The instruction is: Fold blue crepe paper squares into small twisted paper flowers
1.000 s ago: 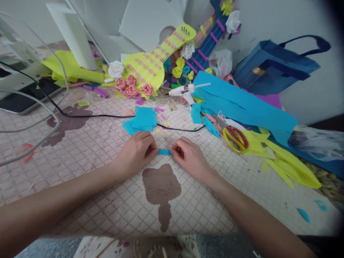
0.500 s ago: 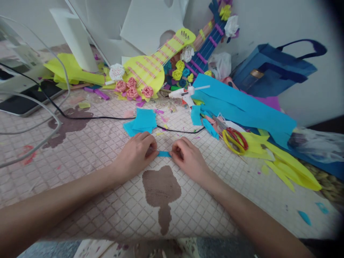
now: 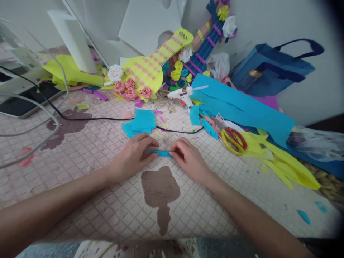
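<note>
A narrow, folded or rolled blue paper strip (image 3: 162, 153) stretches between my two hands, low over the quilted tablecloth (image 3: 120, 200). My left hand (image 3: 135, 150) pinches its left end between thumb and fingers. At the other end, my right hand (image 3: 186, 154) grips the strip with thumb and forefinger, the other fingers curled. Just beyond my left hand lies a small stack of blue paper squares (image 3: 143, 121). A black cord (image 3: 177, 131) passes by the squares and runs on behind my right hand.
Yellow-and-red scissors (image 3: 232, 140) lie on the right by yellow paper (image 3: 292, 163) and a large blue sheet (image 3: 242, 102). A white glue gun (image 3: 182, 94) rests behind. Farther back are a yellow paper guitar (image 3: 145, 73) and a blue bag (image 3: 271, 71). Cables loop at left.
My left fingers have loosened and slid slightly left, so more of the blue strip shows. My right hand stays almost in place. The view has shifted a little.
</note>
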